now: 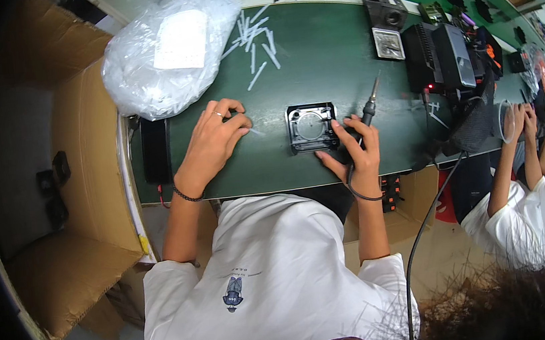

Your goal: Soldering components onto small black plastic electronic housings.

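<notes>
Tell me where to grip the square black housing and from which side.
Pinch the black housing by its left wall, coming from the left: it lies flat, and that raised edge looks free, while the right hand is at its right side.

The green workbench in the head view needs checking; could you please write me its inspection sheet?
Surface: green workbench, reflecting some light.
Job's things: black square housing; soldering iron; scattered pale strips.
Clutter: bulging plastic bag, left rear; black device with red light, right.
Hands: left hand appears to pinch a pale strip; right hand holds the soldering iron and touches the housing.
Cables: thin black cable crosses the right wrist.
Surroundings: open cardboard box, left; co-worker's hands, right.
</notes>
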Demonstrator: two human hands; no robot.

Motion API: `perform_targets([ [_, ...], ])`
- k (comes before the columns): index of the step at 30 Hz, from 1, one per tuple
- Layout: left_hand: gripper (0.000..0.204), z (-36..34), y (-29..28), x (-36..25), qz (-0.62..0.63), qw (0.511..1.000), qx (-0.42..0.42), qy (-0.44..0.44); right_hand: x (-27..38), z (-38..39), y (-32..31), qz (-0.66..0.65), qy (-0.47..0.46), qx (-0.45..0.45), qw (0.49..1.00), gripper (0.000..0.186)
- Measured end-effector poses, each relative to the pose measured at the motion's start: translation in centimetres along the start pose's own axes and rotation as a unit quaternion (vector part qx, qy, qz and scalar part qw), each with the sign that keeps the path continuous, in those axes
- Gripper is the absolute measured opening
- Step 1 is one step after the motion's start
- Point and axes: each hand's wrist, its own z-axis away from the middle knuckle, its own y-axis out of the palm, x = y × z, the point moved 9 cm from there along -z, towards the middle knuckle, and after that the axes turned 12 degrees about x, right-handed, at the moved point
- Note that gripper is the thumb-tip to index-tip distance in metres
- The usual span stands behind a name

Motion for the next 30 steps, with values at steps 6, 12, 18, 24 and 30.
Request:
perform_targets([
  [6, 0.008, -0.5, 0.7, -1.5, -0.03, 0.999, 0.021, 0.011, 0.0, 0.0, 0.1, -0.009, 0.0, -0.009, 1.0, 0.069],
  [12, 0.04, 0.0, 2.2, -7.6, 0.007, 0.992, -0.057, 0.116, 0.3, -0.2, -0.1, -0.011, -0.001, 0.002, 1.0, 0.07],
  [18, 0.038, -0.6, 5.1, -8.9, -0.003, 0.992, -0.077, 0.1, 0.3, -0.4, -0.1, -0.009, 0.001, 0.012, 1.0, 0.072],
  [24, 0.039, -0.6, 6.1, -9.4, -0.031, 0.99, -0.08, 0.112, 0.1, -0.3, 0.1, -0.02, 0.003, 0.021, 1.0, 0.068],
  [30, 0.036, -0.5, 7.3, -9.4, -0.066, 0.989, -0.042, 0.125, 0.2, -0.4, 0.0, -0.026, 0.008, 0.026, 0.999, 0.068],
])
